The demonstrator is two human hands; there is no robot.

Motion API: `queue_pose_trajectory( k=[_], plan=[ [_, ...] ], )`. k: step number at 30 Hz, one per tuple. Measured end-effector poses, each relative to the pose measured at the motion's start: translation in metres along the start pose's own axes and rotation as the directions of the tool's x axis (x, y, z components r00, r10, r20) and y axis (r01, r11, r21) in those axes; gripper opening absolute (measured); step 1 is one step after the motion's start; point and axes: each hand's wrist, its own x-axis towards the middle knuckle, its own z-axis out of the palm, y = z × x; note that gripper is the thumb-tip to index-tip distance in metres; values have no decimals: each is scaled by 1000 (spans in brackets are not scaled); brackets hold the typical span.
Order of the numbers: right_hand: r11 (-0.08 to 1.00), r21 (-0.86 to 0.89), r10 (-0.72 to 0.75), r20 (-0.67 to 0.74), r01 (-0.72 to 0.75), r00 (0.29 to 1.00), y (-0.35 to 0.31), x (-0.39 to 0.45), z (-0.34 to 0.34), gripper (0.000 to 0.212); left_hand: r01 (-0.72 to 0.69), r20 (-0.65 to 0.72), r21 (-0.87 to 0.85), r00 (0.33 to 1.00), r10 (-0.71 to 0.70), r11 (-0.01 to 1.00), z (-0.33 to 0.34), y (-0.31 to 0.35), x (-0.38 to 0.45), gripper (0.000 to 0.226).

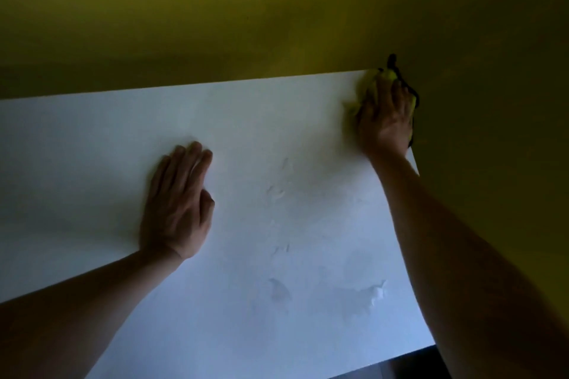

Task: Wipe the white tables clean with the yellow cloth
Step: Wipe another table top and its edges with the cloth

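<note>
My right hand (385, 120) presses the cloth (365, 95) flat at the bench's (277, 148) far right corner, fingers spread over it. My left hand (177, 203) rests open mid-bench, so the unwiped smudges (280, 191) lie near and left of the cloth.

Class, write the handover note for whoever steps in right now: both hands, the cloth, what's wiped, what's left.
Left hand: flat, fingers straight, resting on the white table, bracing.
Right hand: pressing the yellow cloth at the far right corner, by the yellow wall.
Done: cannot tell how much has been wiped.
Left: faint smudges mid-table and toward the near right side.
</note>
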Motion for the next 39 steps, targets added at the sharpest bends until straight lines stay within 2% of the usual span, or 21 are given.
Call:
queue_pose_trajectory(
  k=[2,3,5,8,11,14,16,19,22,24,27,30,33,36,39],
  plan=[
    [998,-8,61,-9,-61,998,-12,-9,6,56,5,0,-7,1000,-5,1000,-1,1,0,63],
    [999,-8,47,-5,-47,999,-24,-17,8,56,8,-1,-12,1000,-8,1000,-2,2,1,63],
    [996,35,-83,23,82,996,-57,-42,15,56,21,-5,-18,1000,-21,1000,-2,3,0,64],
    [943,133,-316,70,305,946,-115,-99,30,58,70,-11,-21,997,-70,997,-2,4,-2,69],
    [908,175,-401,99,381,911,-151,-144,41,63,70,-1,-7,998,-70,998,-3,4,-2,69],
    [882,184,-456,109,433,883,-136,-139,36,61,67,7,-10,998,-67,998,-4,4,-1,68],
    [903,156,-413,68,399,908,-106,-119,28,57,71,15,-11,997,-71,997,-4,5,-1,67],
    [984,9,-175,-4,175,985,-37,-73,10,57,86,18,-10,996,-86,996,-3,7,-3,67],
    [997,61,-47,-10,47,999,16,-39,-7,58,89,32,-4,996,-89,996,-3,8,-2,68],
    [998,68,10,-23,-9,1000,19,-37,-8,60,93,38,2,995,-93,996,-3,8,-1,68],
    [997,23,68,-14,-68,998,-15,-59,-1,62,93,43,13,995,-93,996,-1,7,-1,68],
    [989,43,-145,48,143,988,-72,-109,13,62,88,44,25,995,-89,996,1,6,-1,68],
    [930,165,-347,98,328,933,-127,-167,28,63,87,41,33,995,-88,996,0,5,-1,68],
    [907,172,-406,114,385,907,-138,-188,33,62,77,45,29,996,-78,997,0,4,-2,67],
    [893,178,-433,86,414,897,-111,-173,27,60,77,39,28,996,-78,997,0,4,-2,67]
  ],
)
